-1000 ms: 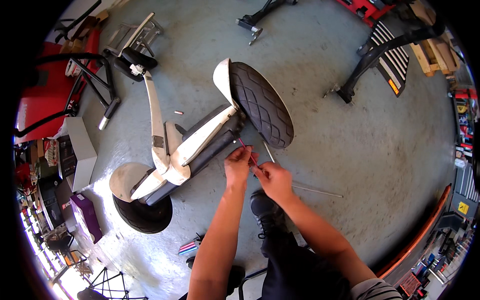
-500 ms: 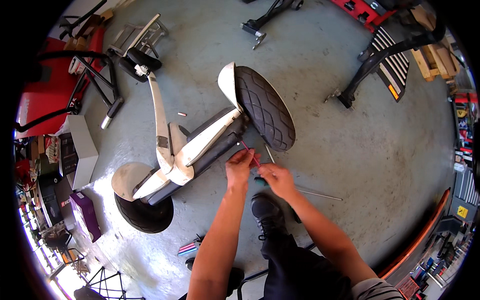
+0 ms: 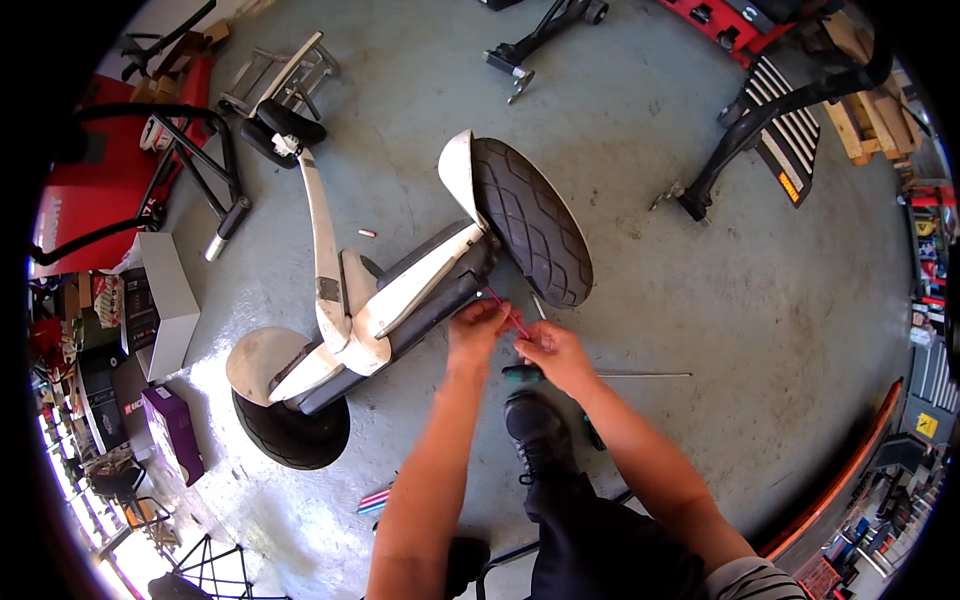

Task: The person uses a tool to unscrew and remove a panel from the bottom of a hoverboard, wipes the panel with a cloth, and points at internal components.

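Observation:
A white and dark two-wheeled self-balancing scooter (image 3: pixel 368 350) lies tipped on the floor, its near tire (image 3: pixel 530 215) facing up toward the right. Pinched between the fingers of my left hand (image 3: pixel 478 330) is a thin pink hex key (image 3: pixel 518 326), whose far end reaches the scooter's dark underside beside that tire. My right hand (image 3: pixel 556 355) grips the key's near end. How the tip sits in the scooter is too small to tell. Under my right hand lies a green-handled screwdriver (image 3: pixel 522 374), its long shaft pointing right.
Colored hex keys (image 3: pixel 374 500) lie on the floor left of my forearm. My black shoe (image 3: pixel 535 425) stands just below the hands. A purple box (image 3: pixel 172 432) and a white carton (image 3: pixel 172 305) are at left. Black metal stand legs (image 3: pixel 720 165) rest at upper right.
My right hand has shifted slightly, with the pink hex key still held in both hands. The green screwdriver handle shows more now. The scooter stays in place.

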The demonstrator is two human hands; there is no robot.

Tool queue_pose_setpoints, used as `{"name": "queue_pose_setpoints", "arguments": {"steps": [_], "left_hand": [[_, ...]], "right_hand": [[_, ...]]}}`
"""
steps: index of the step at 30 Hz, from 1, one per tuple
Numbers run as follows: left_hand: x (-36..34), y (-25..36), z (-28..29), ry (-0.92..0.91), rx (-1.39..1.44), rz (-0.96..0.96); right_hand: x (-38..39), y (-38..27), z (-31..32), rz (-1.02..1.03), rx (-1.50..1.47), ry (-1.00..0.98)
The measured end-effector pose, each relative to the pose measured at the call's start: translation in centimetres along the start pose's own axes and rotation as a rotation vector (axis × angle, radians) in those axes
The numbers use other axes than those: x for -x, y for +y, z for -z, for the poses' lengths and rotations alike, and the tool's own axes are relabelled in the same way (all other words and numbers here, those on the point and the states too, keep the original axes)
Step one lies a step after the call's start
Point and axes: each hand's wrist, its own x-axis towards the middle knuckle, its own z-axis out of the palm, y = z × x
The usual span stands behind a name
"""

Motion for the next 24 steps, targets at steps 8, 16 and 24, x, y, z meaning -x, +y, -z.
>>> {"name": "queue_pose_setpoints", "arguments": {"steps": [8,16,24], "left_hand": [[-0.4,1.3,0.8,-0.084,-0.047,0.076],[-0.8,0.6,0.6,0.013,-0.103,0.02],[0.3,2.0,-0.3,0.098,-0.186,0.093]], "right_hand": [[0.4,-2.0,-0.1,-0.195,-0.202,-0.06],[-0.8,-4.3,-0.4,-0.411,0.006,0.063],[-2.3,-3.0,0.7,-0.222,0.208,-0.149]]}}
